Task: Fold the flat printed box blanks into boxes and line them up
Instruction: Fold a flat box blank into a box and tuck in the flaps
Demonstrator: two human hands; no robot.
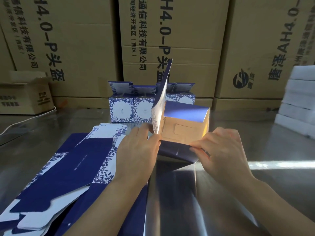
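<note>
A half-folded blue-and-white printed box [183,126] lies on its side in the middle of the steel table, its open end facing me and one long flap standing up. My left hand [136,150] grips its left edge beside the raised flap. My right hand [221,150] pinches the dark blue front flap at the lower right corner. A stack of flat printed blanks [68,167] lies at my left. Three folded boxes [133,108] stand side by side at the back, lids up.
The steel table [238,193] reflects glare on the right. Large brown cartons [187,40] wall off the back. A small open carton [25,94] sits at far left. White flat packs [300,103] are stacked at the right edge.
</note>
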